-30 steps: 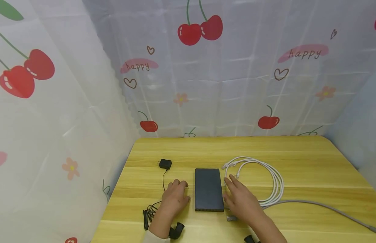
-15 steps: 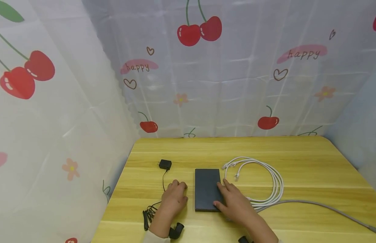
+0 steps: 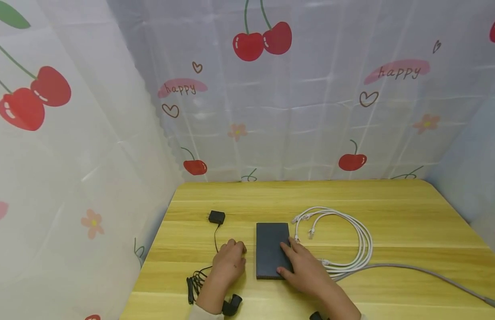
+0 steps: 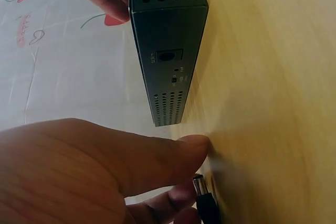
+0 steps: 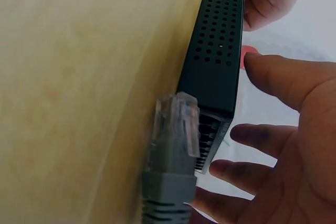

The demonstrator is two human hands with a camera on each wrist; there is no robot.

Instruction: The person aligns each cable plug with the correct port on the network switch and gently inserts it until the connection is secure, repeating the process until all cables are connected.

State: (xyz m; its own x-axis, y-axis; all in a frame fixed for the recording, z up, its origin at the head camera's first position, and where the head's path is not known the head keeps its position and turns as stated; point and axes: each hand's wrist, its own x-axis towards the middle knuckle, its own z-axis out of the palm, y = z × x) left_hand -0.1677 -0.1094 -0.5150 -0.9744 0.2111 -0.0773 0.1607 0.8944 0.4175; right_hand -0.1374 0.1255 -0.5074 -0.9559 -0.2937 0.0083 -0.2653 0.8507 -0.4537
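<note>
A dark network switch (image 3: 269,251) lies flat at the middle of the table. Its side facing my left hand has a round power jack (image 4: 167,56); Ethernet ports (image 5: 208,135) line the opposite side. Just left of the switch, my left hand (image 3: 230,266) holds a black power plug (image 4: 208,207) at its curled fingertips, the metal tip close under the thumb and apart from the jack. My right hand (image 3: 305,269) rests on the switch's right edge, fingers spread. Near that wrist, a grey Ethernet plug (image 5: 170,150) with a clear tip lies beside the port side.
A black power adapter (image 3: 217,217) sits at the back left, its cord bundled (image 3: 196,284) beside my left wrist. Coiled white Ethernet cables (image 3: 367,242) lie on the right. A grey cable (image 3: 415,267) stretches toward the table's (image 3: 239,195) right edge. Cherry-printed curtains (image 3: 303,106) enclose the table.
My right hand has moved left from beside the switch onto its right edge, now covering the grey Ethernet plug in the head view. My left hand has barely moved.
</note>
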